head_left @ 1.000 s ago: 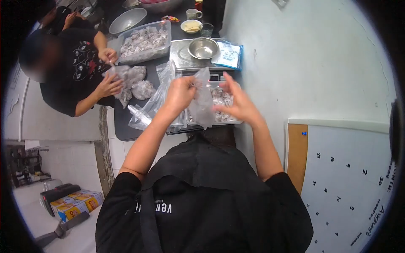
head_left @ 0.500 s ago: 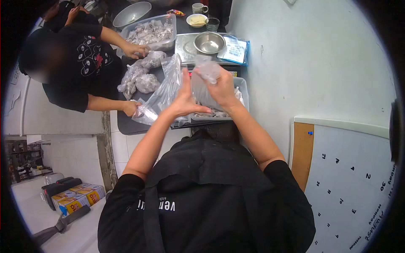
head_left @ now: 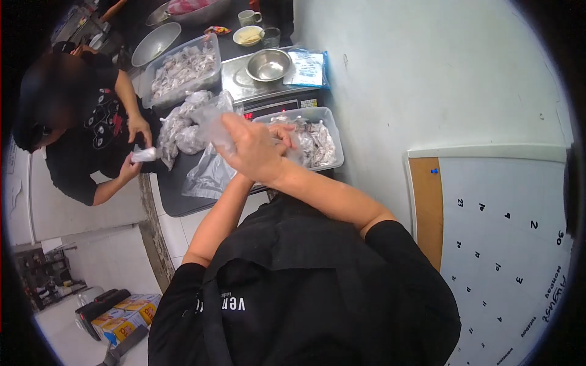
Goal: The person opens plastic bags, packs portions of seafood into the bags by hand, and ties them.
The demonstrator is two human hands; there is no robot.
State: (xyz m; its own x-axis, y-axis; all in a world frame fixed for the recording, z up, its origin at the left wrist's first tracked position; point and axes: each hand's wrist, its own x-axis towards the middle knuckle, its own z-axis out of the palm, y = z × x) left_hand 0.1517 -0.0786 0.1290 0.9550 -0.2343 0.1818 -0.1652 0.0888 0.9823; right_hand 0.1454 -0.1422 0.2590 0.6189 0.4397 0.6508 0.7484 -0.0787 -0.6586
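Observation:
My right hand (head_left: 253,149) is closed around the gathered top of a clear plastic bag (head_left: 212,127), whose loose end sticks out to the left. Partly hidden behind it, my left hand (head_left: 282,133) shows only some bent fingers, which appear to be around the bag's lower part. Both hands are over the near left side of a clear plastic bin (head_left: 337,143) that holds pale, greyish pieces of food in small bags. To the left, flat empty plastic bags (head_left: 210,177) lie on the dark table.
Several filled bags (head_left: 177,125) lie left of my hands. Beyond are a scale (head_left: 235,82) with a steel bowl (head_left: 269,65), a blue-edged packet (head_left: 307,68) and a second full bin (head_left: 183,67). At left, a co-worker (head_left: 91,122) holds a small whitish roll. A wall rises at right.
My right hand has swung left with the bag's top, crossing in front of my left hand. My left hand's spread fingers have bent. The co-worker's hands have drawn back, now with a whitish roll.

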